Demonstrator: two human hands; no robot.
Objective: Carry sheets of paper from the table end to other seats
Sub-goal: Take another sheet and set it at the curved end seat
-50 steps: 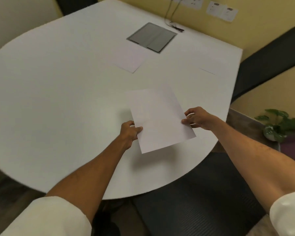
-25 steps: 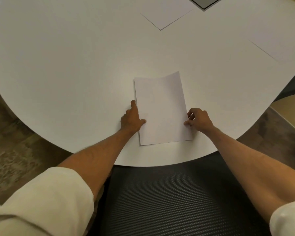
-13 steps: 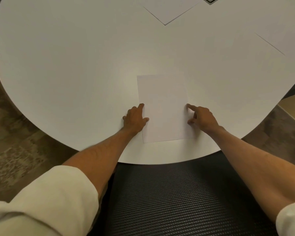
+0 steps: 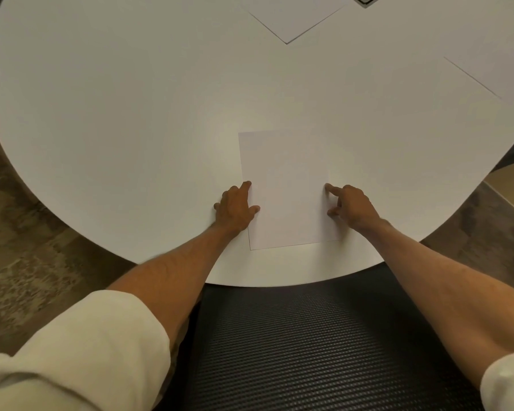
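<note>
Sheet (image 4: 285,188) flat on table (image 4: 131,114), pinned under left hand (image 4: 235,209) and right hand (image 4: 352,207) fingertips (nothing grasped). Risk: skewing or sliding off near edge on uneven release.

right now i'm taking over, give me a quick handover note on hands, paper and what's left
Left hand: open, fingertips on the left edge of the near sheet.
Right hand: open, fingertips on its right edge.
Near sheet lies flat on the table, in front of the black chair.
Two more sheets lie farther off: one top centre, one far right.
Done: this seat's sheet is down.
Left: let go.
</note>
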